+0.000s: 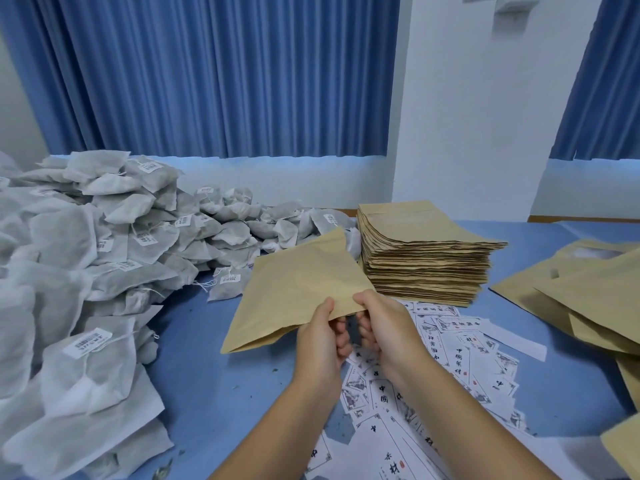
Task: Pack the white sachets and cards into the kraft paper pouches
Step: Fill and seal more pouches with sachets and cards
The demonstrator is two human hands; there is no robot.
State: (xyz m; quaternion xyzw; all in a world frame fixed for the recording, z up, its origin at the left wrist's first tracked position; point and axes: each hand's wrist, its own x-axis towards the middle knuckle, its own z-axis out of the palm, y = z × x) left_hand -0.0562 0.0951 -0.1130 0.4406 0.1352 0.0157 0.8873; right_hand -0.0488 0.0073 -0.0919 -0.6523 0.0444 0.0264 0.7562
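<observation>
blue table [214,386]: left hand [322,344], right hand [388,332] pinch kraft pouch [298,289].

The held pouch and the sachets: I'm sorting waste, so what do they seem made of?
The pouch: probably matte brown kraft paper, flat with soft creases. The sachets: likely thin white nonwoven or filter fabric, since grey contents show through; exact fibre unclear.

sachet heap [104,254] blocks 9 to 11 o'clock, pouch stack [426,258] at 1, loose pouches [588,299] at 3, cards [450,358] strewn at 5, bare table [214,375] lanes at 7 and 2
</observation>
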